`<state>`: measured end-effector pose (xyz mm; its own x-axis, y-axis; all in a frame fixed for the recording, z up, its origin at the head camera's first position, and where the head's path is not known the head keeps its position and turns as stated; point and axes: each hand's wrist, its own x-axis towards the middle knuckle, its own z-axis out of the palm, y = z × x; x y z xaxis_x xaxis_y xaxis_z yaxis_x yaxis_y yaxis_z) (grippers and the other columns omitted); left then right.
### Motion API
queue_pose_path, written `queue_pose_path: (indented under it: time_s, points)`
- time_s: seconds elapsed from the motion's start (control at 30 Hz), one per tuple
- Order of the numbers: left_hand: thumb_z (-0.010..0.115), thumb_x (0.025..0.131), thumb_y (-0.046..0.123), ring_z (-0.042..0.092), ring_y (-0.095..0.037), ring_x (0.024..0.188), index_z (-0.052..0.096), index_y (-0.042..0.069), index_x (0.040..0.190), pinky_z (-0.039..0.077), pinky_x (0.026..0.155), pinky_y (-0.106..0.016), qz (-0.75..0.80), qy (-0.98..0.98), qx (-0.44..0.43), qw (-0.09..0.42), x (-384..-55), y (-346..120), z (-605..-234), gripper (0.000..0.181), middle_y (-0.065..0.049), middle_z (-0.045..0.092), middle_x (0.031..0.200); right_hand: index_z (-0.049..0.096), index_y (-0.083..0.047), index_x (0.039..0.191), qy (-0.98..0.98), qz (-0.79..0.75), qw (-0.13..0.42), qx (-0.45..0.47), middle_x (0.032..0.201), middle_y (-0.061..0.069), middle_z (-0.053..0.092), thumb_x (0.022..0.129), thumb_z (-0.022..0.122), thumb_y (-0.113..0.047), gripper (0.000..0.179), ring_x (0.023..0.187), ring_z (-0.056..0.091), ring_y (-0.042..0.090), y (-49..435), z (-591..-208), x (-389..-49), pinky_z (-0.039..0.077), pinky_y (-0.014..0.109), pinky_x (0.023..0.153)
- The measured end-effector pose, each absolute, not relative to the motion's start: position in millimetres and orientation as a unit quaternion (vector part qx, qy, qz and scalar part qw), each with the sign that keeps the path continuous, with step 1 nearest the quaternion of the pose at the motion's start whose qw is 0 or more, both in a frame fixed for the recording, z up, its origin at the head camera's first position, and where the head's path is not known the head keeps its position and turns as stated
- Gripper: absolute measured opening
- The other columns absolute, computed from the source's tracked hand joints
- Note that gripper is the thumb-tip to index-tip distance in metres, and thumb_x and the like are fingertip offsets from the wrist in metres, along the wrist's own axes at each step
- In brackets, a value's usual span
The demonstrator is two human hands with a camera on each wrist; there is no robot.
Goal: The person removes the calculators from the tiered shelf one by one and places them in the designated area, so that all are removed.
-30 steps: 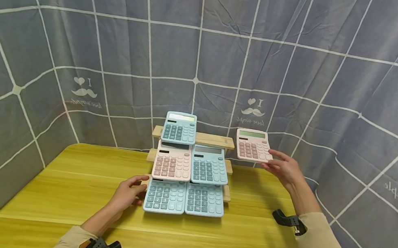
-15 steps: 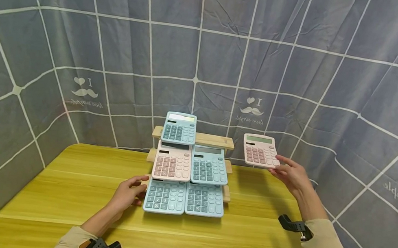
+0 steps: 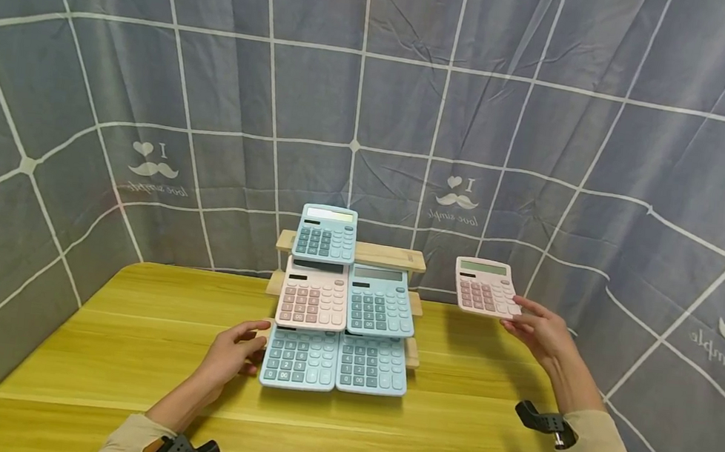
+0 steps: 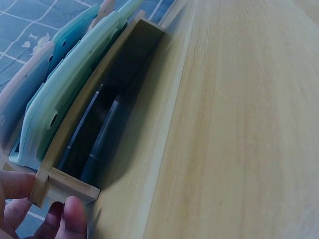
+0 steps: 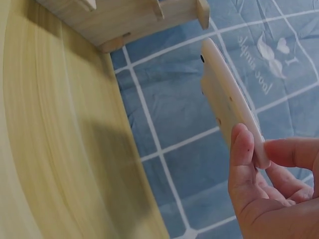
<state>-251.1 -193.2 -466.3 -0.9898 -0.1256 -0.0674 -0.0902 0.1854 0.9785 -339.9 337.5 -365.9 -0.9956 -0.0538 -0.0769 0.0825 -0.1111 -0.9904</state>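
Note:
In the head view my right hand [image 3: 543, 335] pinches a pink calculator [image 3: 484, 288] by its lower right corner, in the air right of the wooden rack [image 3: 392, 256]. The right wrist view shows that calculator [image 5: 232, 99] edge-on between thumb and fingers. My left hand [image 3: 232, 351] is at the rack's lower left end; in the left wrist view its fingertips grip the rack's wooden end [image 4: 72, 184]. On the rack lean a blue calculator [image 3: 326, 234] on top, a pink calculator [image 3: 314, 295] and a blue calculator [image 3: 382, 303] in the middle, and two blue calculators, left [image 3: 300, 359] and right [image 3: 373, 365], below.
The rack stands on a yellow wood-grain table [image 3: 447, 429]. A grey curtain [image 3: 389, 110] with white lines hangs behind and at both sides. The top tier's right part shows bare wood. Each wrist wears a black camera mount [image 3: 542, 419].
My right hand has moved right and slightly down with the pink calculator, away from the rack. The left hand and the calculators on the rack have stayed put.

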Motion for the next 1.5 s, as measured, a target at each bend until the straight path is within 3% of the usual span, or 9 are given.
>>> queue_pose_path:
  time_s: [0.93,1.5]
  points:
    - [0.056,0.102,0.016,0.061,-0.022,0.085,0.056,0.009,0.141,0.056,0.062,-0.029,-0.637,-0.766,0.082,0.008,-249.9,-193.5,-464.8,0.039,-0.018,0.061,0.12,0.008,0.001,0.158,0.621,-0.779,0.059,0.058,0.089,0.004,0.069,0.098,0.043,0.012,0.07,0.077,0.074,0.016,373.7,-409.7,-341.6,0.06,0.024,0.078]
    - [0.057,0.102,0.018,0.061,-0.021,0.084,0.056,0.01,0.142,0.056,0.061,-0.029,-0.637,-0.767,0.08,0.008,-250.9,-193.8,-466.7,0.04,-0.018,0.061,0.119,0.013,0.003,0.158,0.63,-0.769,0.047,0.1,0.087,0.0,0.067,0.097,0.042,0.011,0.068,0.076,0.071,0.013,389.5,-444.3,-342.1,0.06,0.024,0.077]
